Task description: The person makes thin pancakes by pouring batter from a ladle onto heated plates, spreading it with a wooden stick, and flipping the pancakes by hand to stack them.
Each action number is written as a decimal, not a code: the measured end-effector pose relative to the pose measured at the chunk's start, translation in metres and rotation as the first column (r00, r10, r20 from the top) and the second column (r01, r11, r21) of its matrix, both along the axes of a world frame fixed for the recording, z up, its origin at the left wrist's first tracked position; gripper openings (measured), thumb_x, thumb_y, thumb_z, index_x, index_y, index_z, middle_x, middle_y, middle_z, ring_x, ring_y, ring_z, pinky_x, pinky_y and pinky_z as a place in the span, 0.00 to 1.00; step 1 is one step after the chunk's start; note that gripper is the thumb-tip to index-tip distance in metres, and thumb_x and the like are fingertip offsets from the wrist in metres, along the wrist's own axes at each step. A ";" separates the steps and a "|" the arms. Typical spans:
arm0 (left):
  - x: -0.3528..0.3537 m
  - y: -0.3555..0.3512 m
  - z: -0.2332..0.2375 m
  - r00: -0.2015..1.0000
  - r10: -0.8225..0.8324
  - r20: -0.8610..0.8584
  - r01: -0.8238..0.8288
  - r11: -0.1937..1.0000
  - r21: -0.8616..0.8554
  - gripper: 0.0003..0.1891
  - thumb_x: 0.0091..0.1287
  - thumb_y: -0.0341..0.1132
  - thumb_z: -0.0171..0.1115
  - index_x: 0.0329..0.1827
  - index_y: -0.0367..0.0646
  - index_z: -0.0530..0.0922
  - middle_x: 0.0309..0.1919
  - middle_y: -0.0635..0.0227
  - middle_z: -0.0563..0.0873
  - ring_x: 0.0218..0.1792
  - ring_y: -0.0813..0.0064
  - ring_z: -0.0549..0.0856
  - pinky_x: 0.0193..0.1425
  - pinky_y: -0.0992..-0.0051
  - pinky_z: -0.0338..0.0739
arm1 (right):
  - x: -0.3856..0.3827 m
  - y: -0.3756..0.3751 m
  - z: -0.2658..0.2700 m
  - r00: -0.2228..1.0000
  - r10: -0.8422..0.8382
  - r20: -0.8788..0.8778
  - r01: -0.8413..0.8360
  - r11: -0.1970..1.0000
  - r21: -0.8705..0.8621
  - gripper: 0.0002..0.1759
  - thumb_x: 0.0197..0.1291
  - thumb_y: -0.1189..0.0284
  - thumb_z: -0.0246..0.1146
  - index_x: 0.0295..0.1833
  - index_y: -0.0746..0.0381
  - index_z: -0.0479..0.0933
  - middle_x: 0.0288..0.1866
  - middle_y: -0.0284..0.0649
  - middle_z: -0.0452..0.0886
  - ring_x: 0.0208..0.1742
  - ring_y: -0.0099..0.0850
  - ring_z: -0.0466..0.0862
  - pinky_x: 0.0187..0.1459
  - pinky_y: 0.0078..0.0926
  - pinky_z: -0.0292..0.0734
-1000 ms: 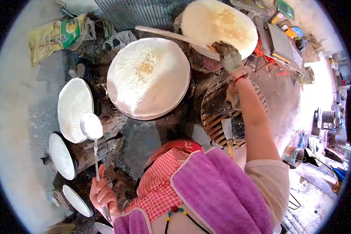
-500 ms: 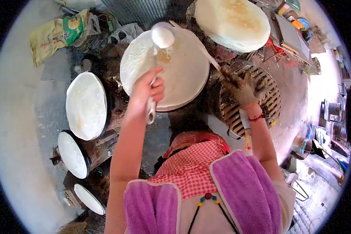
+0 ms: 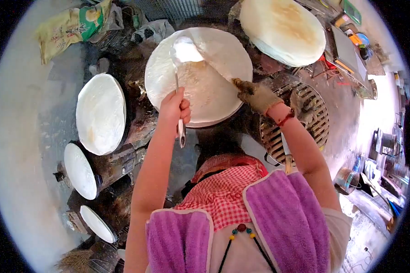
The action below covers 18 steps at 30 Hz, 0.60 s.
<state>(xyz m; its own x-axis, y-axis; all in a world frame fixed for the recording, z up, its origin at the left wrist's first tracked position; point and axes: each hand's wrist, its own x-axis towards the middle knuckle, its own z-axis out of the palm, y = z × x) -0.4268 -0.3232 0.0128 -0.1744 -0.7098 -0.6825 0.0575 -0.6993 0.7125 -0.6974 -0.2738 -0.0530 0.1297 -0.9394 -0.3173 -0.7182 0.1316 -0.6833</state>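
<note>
I've got my two hands apart, working at the big round white sheet (image 3: 212, 107), pretty much center view. Left hand (image 3: 173, 109) is wrapped around the ladle (image 3: 187, 50), bowl over the sheet's far side. Gloved right hand (image 3: 258, 97) grips a pale stick (image 3: 219, 73) at the right edge. Honestly can't tell if either tool touches. Brown-patched stack (image 3: 284, 34) sits just beyond, upper right.

Lower centre: apron (image 3: 228, 195) is red-and-white check; towel (image 3: 183, 241), purple. Upper left: sack (image 3: 68, 31), yellow and green. Upper centre: round sheet (image 3: 206, 101), cream, tan-patched.
</note>
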 end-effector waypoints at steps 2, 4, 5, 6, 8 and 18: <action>0.010 0.019 0.006 0.999 0.037 0.023 -0.037 0.999 0.029 0.13 0.72 0.45 0.53 0.43 0.43 0.68 0.19 0.75 0.65 0.12 0.83 0.62 0.13 0.78 0.58 | 0.010 0.008 0.026 0.994 0.060 -0.095 -0.058 0.998 0.026 0.28 0.63 0.59 0.55 0.69 0.48 0.67 0.54 0.53 0.79 0.55 0.50 0.79 0.55 0.42 0.75; 0.021 0.038 0.004 0.998 0.049 -0.026 -0.049 0.999 0.025 0.18 0.72 0.45 0.53 0.55 0.40 0.69 0.20 0.75 0.66 0.13 0.83 0.62 0.14 0.79 0.59 | 0.013 0.021 0.031 0.974 0.120 -0.190 -0.112 0.992 0.053 0.27 0.63 0.60 0.55 0.69 0.48 0.67 0.54 0.53 0.79 0.54 0.51 0.79 0.55 0.43 0.75; 0.023 0.045 0.006 0.997 0.069 -0.045 -0.066 0.996 0.066 0.21 0.72 0.45 0.53 0.59 0.39 0.67 0.21 0.74 0.66 0.13 0.83 0.62 0.15 0.79 0.59 | 0.011 0.029 0.023 0.986 0.110 -0.124 -0.107 0.994 0.026 0.27 0.63 0.60 0.54 0.68 0.48 0.67 0.55 0.52 0.79 0.54 0.51 0.79 0.55 0.43 0.75; 0.026 0.052 0.008 0.994 0.091 -0.062 -0.084 0.991 0.106 0.23 0.72 0.44 0.53 0.63 0.38 0.65 0.21 0.73 0.67 0.14 0.83 0.62 0.15 0.79 0.60 | 0.010 0.036 0.019 0.993 0.103 -0.056 -0.103 0.995 0.000 0.26 0.64 0.60 0.54 0.68 0.48 0.68 0.55 0.51 0.79 0.53 0.51 0.79 0.54 0.43 0.75; 0.035 0.063 0.008 0.973 0.136 -0.186 -0.114 0.985 0.128 0.22 0.73 0.41 0.52 0.63 0.36 0.64 0.25 0.71 0.70 0.16 0.84 0.63 0.16 0.80 0.60 | 0.012 0.051 0.024 0.988 0.140 -0.070 -0.137 0.989 0.053 0.26 0.65 0.60 0.55 0.68 0.49 0.67 0.59 0.51 0.77 0.55 0.49 0.79 0.57 0.39 0.75; 0.068 0.097 0.024 0.640 0.319 -0.700 -0.159 0.945 0.285 0.23 0.77 0.38 0.44 0.68 0.31 0.60 0.26 0.75 0.65 0.18 0.89 0.63 0.14 0.87 0.58 | 0.016 0.069 0.080 0.660 -0.194 0.725 0.399 0.909 -0.120 0.25 0.61 0.78 0.62 0.65 0.66 0.70 0.68 0.41 0.71 0.66 0.26 0.71 0.62 0.23 0.69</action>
<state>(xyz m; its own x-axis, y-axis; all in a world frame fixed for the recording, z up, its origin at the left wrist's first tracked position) -0.3585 -0.2262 0.0372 -0.5116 -0.6783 -0.5274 0.6841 -0.6930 0.2277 -0.6816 -0.2050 0.0266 -0.0874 -0.9961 -0.0084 0.0129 0.0073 -0.9999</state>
